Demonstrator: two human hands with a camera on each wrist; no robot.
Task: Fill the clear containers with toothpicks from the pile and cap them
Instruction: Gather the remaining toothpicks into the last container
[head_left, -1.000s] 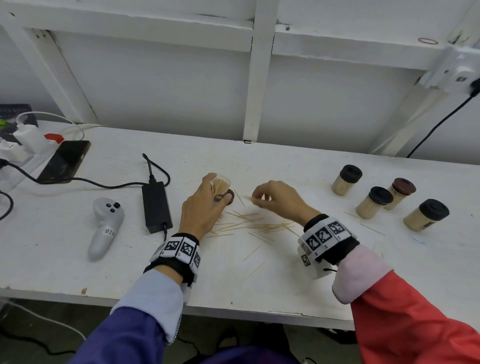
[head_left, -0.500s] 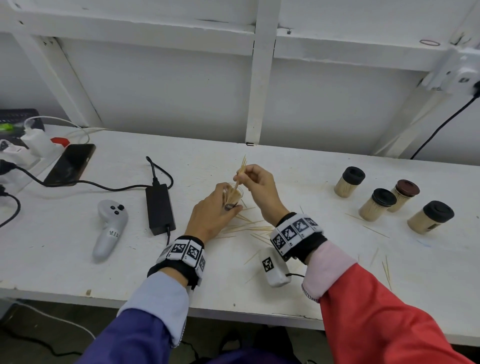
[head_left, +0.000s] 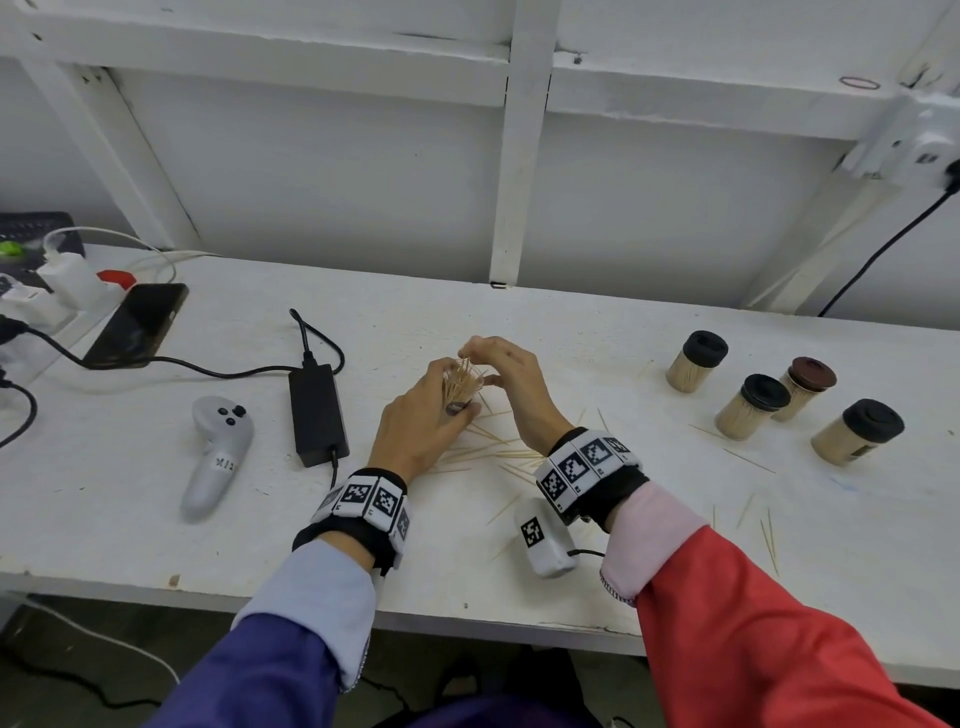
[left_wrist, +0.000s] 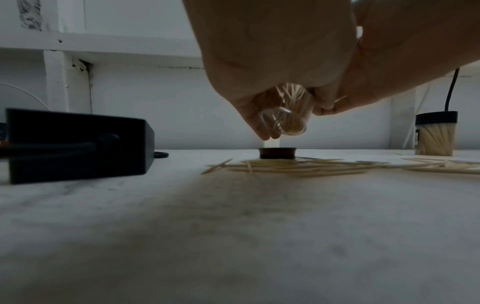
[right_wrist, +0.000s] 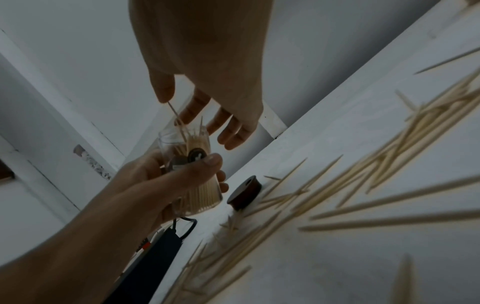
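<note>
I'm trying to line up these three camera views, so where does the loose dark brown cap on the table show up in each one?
Head: the brown cap peeks out just below centre, mostly hidden by the left hand's fingers.
Left wrist: it sits on the table at centre, below the clear container.
Right wrist: it lies at centre, right of the container.
Shared landmark: the black power adapter.

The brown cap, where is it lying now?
The brown cap lies on the white table, beside the clear container in the left hand, at the toothpick pile.

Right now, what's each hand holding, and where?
Left hand grips the clear jar around its side. Right hand pinches one toothpick by its top end.
</note>
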